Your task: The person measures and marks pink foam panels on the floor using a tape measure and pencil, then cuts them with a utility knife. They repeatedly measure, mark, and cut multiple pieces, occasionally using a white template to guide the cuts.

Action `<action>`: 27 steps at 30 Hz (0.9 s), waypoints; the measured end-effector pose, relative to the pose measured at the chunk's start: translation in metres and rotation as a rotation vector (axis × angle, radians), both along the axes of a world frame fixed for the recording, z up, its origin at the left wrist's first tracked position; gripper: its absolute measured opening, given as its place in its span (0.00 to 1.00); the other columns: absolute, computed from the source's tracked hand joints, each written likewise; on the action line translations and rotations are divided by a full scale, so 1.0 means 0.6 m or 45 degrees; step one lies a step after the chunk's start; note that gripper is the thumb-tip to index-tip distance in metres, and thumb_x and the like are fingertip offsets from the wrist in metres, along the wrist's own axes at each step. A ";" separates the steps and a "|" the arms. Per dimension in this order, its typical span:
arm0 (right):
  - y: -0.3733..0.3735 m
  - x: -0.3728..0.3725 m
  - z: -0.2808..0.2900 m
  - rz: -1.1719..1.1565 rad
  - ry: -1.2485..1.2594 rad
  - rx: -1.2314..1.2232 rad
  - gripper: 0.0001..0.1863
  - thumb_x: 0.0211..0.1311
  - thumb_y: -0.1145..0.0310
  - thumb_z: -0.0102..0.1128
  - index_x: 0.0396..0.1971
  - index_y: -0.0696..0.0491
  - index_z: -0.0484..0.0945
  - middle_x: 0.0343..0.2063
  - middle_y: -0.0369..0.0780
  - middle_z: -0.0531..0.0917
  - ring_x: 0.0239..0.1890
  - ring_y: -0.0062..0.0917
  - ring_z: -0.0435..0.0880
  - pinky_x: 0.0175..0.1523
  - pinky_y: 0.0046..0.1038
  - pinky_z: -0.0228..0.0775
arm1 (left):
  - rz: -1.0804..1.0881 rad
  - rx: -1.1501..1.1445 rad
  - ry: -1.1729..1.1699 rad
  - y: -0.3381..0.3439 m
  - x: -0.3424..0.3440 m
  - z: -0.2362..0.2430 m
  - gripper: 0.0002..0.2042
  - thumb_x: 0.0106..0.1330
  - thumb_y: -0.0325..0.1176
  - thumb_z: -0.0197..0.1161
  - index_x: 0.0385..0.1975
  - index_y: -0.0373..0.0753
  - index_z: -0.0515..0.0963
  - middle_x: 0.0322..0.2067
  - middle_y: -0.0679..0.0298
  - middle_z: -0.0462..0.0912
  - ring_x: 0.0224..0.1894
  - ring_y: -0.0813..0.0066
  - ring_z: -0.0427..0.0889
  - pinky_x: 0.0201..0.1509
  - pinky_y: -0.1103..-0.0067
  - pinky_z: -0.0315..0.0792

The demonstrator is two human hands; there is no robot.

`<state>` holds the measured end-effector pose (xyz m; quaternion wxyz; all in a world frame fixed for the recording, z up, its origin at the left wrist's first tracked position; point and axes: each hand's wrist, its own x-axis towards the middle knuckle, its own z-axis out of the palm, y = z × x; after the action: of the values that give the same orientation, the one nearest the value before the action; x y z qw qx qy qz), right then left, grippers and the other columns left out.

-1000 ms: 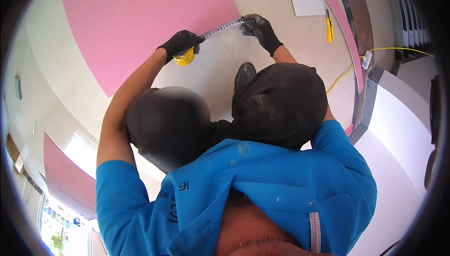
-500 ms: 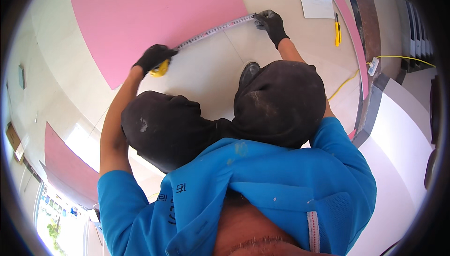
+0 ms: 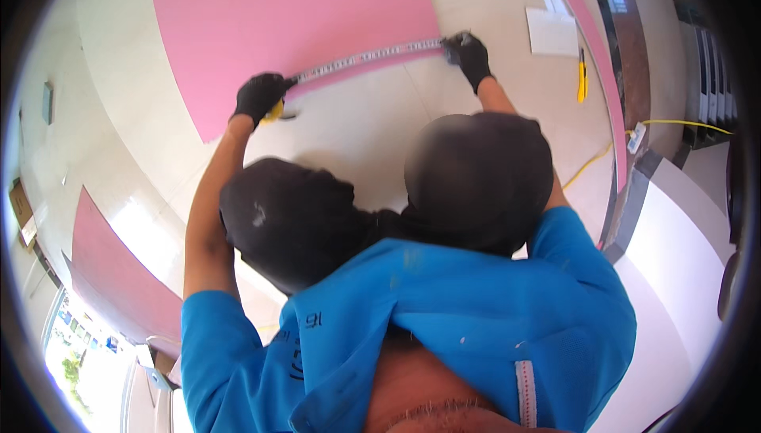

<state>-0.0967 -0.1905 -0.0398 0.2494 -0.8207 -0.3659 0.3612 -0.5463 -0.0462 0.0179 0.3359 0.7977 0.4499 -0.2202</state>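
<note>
Our left hand (image 3: 260, 96) is clenched around the yellow tape measure case (image 3: 273, 112) at the pink board (image 3: 277, 29) edge. Its blade (image 3: 369, 57) runs rightwards, slightly up, along that edge. Our right hand (image 3: 468, 51) pinches the tip — loosen there and we judge it snaps back.

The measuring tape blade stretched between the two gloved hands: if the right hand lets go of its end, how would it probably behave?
The tape blade looks thin and narrow, so it would probably sag or buckle. It runs into the yellow case at the left hand, so it may spring back. The right hand pins its end on the pink board.
</note>
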 end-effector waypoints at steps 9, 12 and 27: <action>0.087 0.002 -0.008 -0.204 0.360 0.133 0.12 0.57 0.63 0.68 0.27 0.56 0.77 0.18 0.36 0.80 0.19 0.18 0.78 0.25 0.24 0.71 | -0.097 0.177 -0.065 0.019 0.001 0.009 0.17 0.69 0.51 0.51 0.35 0.47 0.83 0.33 0.60 0.84 0.39 0.59 0.83 0.43 0.66 0.75; 0.099 0.012 -0.011 -0.069 0.096 0.010 0.13 0.57 0.59 0.66 0.28 0.54 0.77 0.22 0.38 0.82 0.26 0.25 0.82 0.33 0.29 0.74 | 0.154 0.041 0.076 0.026 0.022 0.015 0.20 0.70 0.53 0.49 0.37 0.44 0.82 0.37 0.58 0.84 0.40 0.56 0.83 0.45 0.65 0.75; 0.171 -0.093 0.104 0.394 0.053 0.399 0.33 0.55 0.46 0.69 0.52 0.53 0.71 0.41 0.43 0.83 0.47 0.33 0.83 0.49 0.32 0.74 | 0.115 0.138 0.142 0.069 0.005 -0.015 0.24 0.66 0.59 0.51 0.31 0.44 0.83 0.31 0.60 0.85 0.39 0.61 0.83 0.45 0.68 0.74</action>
<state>-0.1523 -0.0881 0.0225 0.3230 -0.6984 -0.5339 0.3506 -0.5436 -0.0045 0.0092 0.2762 0.7801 0.5146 -0.2243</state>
